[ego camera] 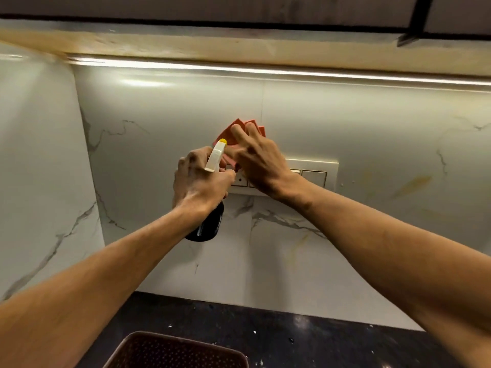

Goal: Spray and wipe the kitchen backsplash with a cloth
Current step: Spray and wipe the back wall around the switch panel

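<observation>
My left hand (198,181) grips a spray bottle (210,221) with a dark body, a white trigger head and a yellow nozzle tip, held up in front of the white marble backsplash (372,134). The nozzle points up toward the wall. My right hand (259,160) presses an orange folded cloth (235,131) flat against the backsplash, just above the switch panel. The fingers are spread over the cloth, which peeks out above and to the left of them. The two hands nearly touch.
A cream switch and socket panel (316,176) sits on the wall behind my right wrist. Yellowish stains (410,184) mark the tile to the right. Below lies a dark speckled counter (292,335) with a brown perforated basket (175,351). A light strip runs under the upper cabinet.
</observation>
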